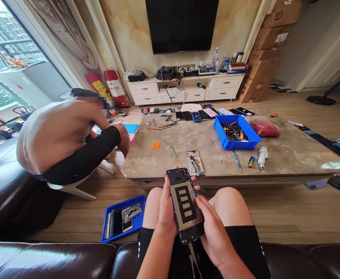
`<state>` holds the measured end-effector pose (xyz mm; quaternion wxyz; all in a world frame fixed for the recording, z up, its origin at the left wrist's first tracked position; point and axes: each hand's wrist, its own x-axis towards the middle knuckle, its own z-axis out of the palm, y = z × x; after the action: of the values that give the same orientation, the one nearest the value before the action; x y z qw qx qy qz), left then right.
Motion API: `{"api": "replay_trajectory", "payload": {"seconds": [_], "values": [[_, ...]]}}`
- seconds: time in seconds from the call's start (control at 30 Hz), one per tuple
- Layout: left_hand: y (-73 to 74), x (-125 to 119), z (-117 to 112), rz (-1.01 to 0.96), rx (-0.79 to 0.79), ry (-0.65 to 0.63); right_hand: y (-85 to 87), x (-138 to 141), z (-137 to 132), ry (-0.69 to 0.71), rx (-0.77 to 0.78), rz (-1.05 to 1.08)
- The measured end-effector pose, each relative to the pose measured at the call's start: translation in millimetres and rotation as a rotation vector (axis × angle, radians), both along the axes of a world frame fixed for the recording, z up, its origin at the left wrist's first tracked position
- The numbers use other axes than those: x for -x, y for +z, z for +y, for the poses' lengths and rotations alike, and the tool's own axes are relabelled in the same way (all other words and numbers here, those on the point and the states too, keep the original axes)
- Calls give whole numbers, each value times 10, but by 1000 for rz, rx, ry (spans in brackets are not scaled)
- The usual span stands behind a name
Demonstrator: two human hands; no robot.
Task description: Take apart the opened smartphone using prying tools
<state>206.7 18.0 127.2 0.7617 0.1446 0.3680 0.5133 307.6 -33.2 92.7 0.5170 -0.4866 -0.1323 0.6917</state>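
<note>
Phone (186,205): opened, back up, held before me, just short of the table (289,155).
Risk: I reckon it could slip to the floor (289,217) if my grip loosens, since only its edges are pinched.
Left hand (164,211): fingers wrapped round its left edge, thumb on top.
Right hand (213,228): fingertips clasping its lower right edge.

The phone (186,205) between left hand (165,209) and right hand (213,228) is black, blue-edged, its tan inside showing dark rectangles
</note>
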Motion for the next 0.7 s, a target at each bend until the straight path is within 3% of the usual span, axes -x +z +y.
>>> {"api": "replay_trajectory", "payload": {"seconds": [0.17, 0.23, 0.37, 0.53, 0.7], "values": [[-95, 175, 120, -101, -25, 10, -120, -139, -57, 173, -123, -382], [-108, 275, 149, -117, -27, 15, -135, -161, -102, 199, -127, -335], [-91, 463, 188, -115, -68, 75, -155, -80, -130, 277, -83, -27], [-95, 569, 321, -152, -96, 117, -224, 153, 54, 274, 3, 166], [-361, 614, 695, -17, 57, 162, -266, 258, 493, 206, 116, 101]]}}
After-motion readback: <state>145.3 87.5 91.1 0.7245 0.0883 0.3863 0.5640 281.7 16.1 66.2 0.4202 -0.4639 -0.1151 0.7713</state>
